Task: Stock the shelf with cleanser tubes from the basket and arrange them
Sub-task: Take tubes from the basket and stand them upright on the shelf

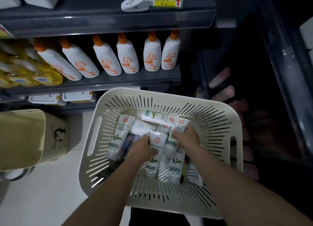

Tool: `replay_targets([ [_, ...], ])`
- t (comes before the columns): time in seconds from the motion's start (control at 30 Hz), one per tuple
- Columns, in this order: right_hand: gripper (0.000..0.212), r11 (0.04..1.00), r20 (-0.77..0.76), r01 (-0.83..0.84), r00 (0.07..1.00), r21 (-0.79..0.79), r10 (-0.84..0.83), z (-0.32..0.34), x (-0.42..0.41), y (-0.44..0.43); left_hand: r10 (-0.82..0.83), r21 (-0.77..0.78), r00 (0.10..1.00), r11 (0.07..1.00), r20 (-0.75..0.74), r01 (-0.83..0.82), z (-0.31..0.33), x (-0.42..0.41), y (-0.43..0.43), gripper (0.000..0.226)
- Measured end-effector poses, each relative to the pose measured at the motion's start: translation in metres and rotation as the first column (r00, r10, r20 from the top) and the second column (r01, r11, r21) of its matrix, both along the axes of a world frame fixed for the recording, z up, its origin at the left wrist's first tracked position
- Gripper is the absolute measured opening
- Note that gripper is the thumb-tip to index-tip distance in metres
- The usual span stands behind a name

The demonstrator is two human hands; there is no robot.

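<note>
A cream slotted basket (218, 124) stands low in front of the shelves and holds several white cleanser tubes with green leaf prints. Both my hands reach down into it. My left hand (143, 147) grips one upright tube (156, 141) with a red round logo near the basket's middle. My right hand (186, 135) curls its fingers round another tube (181, 123) just to the right. More tubes lie flat, one at the left (118, 137) and one at the back (157, 117). The dark shelf (118, 80) rises behind the basket.
White bottles with orange caps (125, 56) line the middle shelf, with yellow bottles (25, 70) at its left. A cream bin (25, 137) stands on the pale floor at the left. A second dark shelf unit (288, 73) is at the right. A price label (164, 1) sits on the top shelf.
</note>
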State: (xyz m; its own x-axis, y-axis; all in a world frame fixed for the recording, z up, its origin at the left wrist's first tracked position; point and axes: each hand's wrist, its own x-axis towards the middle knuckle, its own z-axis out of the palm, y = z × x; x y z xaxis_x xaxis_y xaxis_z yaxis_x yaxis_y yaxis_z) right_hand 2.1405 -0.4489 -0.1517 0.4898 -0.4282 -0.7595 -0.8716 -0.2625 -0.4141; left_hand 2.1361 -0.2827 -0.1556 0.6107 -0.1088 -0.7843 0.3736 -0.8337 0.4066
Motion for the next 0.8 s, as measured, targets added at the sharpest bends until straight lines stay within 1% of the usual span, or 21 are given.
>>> replay_targets([
  [0.1,0.045,0.998,-0.029,0.060,0.998,0.001,-0.060,-0.009,0.006,0.005,0.081,-0.074,0.997,0.994,-0.020,-0.082,-0.005,-0.001,0.004,0.051],
  [0.17,0.043,0.996,-0.058,0.081,0.995,0.020,-0.080,-0.011,0.008,0.006,0.124,-0.114,0.992,0.985,-0.029,-0.127,-0.007,-0.002,0.008,0.053],
  [0.23,0.035,0.989,-0.077,0.130,0.989,0.063,-0.125,-0.009,0.007,0.004,0.175,-0.120,0.984,0.977,-0.034,-0.178,-0.005,-0.002,0.013,0.041],
  [0.33,0.034,0.982,-0.066,0.164,0.985,0.098,-0.158,-0.002,-0.001,-0.002,0.331,-0.161,0.941,0.927,-0.068,-0.337,0.005,0.000,0.019,0.021],
  [0.4,0.034,0.970,-0.042,0.198,0.980,0.143,-0.194,0.005,-0.011,-0.006,0.398,-0.226,0.912,0.884,-0.096,-0.409,0.017,0.002,0.019,0.016],
  [0.5,0.033,0.942,-0.011,0.250,0.967,0.223,-0.254,0.017,-0.029,-0.013,0.431,-0.291,0.900,0.854,-0.071,-0.432,0.035,0.004,0.020,0.011],
  [0.63,0.024,0.926,0.089,0.230,0.959,0.301,-0.268,0.044,-0.043,-0.015,0.495,-0.413,0.868,0.782,-0.044,-0.466,0.064,0.001,0.019,0.023],
  [0.8,0.022,0.918,0.294,0.148,0.919,0.367,-0.265,0.101,-0.051,-0.018,0.516,-0.521,0.856,0.721,-0.037,-0.457,0.102,-0.002,0.012,0.024],
])
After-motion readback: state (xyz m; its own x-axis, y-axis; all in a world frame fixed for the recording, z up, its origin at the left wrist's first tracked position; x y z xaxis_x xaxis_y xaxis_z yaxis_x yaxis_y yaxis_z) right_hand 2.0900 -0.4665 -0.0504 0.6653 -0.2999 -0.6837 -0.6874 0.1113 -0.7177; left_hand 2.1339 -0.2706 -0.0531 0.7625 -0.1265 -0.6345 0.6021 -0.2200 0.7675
